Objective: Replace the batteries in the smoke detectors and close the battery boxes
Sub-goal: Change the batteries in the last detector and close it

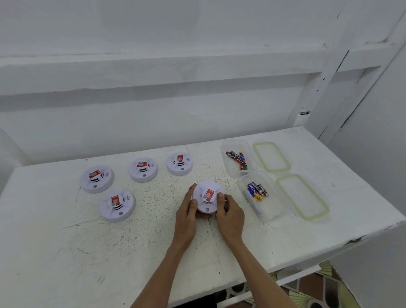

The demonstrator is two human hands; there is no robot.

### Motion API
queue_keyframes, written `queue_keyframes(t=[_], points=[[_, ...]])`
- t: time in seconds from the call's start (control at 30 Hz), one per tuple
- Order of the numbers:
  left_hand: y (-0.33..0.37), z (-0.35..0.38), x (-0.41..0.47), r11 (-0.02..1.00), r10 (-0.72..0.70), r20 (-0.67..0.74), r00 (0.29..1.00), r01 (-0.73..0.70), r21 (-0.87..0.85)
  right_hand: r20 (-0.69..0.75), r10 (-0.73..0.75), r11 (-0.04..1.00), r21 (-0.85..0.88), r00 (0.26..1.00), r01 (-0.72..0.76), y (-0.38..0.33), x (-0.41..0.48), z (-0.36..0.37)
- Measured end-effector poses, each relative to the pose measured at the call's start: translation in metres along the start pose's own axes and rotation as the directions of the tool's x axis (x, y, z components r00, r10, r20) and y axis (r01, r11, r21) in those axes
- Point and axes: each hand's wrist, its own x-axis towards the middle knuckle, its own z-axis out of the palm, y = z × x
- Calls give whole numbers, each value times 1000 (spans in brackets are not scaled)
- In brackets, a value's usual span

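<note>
Both my left hand (186,213) and right hand (229,215) grip one smoke detector (207,197) over the table (54,240), four more detectors (117,205) at nine o'clock, batteries (257,191) at two o'clock; job barely begun, I judge.

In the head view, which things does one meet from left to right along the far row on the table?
leftmost detector → second detector → third detector → open box of batteries → green-rimmed lid

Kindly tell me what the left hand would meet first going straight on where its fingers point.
Probably the far smoke detector ahead; the left hand may narrowly pass its right edge.
</note>
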Motion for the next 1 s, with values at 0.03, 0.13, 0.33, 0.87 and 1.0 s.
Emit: queue_keyframes(t=[0.03, 0.13, 0.33, 0.87, 1.0], points=[[0, 0, 0, 1000, 0, -2, 1000, 0, 1, 0, -1, 1000, -2, 1000, 1, 0, 0, 0], [-2, 0, 0, 1000, -1, -9, 1000, 1, 4, 10, -2, 1000, -8, 1000, 2, -1, 0, -1], [-4, 2, 1, 1000, -4, -19, 1000, 3, -10, 14, -1, 1000, 11, 1000, 1, -2, 0, -1], [-6, 2, 2, 1000, 3, -30, 1000, -4, -20, 19, 11, 1000, 26, 1000, -12, -4, -1, -2], [-7, 2, 3, 1000, 1, -27, 1000, -1, -7, 21, 7, 1000, 21, 1000, -7, -4, -1, -2]])
